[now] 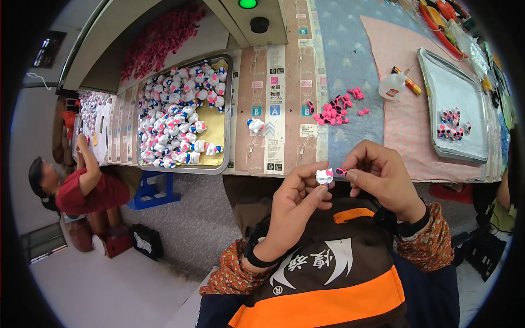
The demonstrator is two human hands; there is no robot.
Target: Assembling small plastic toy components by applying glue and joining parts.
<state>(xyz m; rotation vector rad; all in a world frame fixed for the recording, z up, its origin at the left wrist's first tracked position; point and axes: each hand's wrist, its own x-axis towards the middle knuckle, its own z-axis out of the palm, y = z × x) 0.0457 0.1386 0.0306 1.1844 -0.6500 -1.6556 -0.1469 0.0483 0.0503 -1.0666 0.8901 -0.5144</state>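
Pinching figurine in left hand and, at its 3 o'clock, pink piece in right hand (narrow grips) risks a drop if pressure slackens.

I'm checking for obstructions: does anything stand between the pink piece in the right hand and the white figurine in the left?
Nothing visible does. The right hand holds the pink piece right beside the white figurine in the left hand; whether they touch is unclear.
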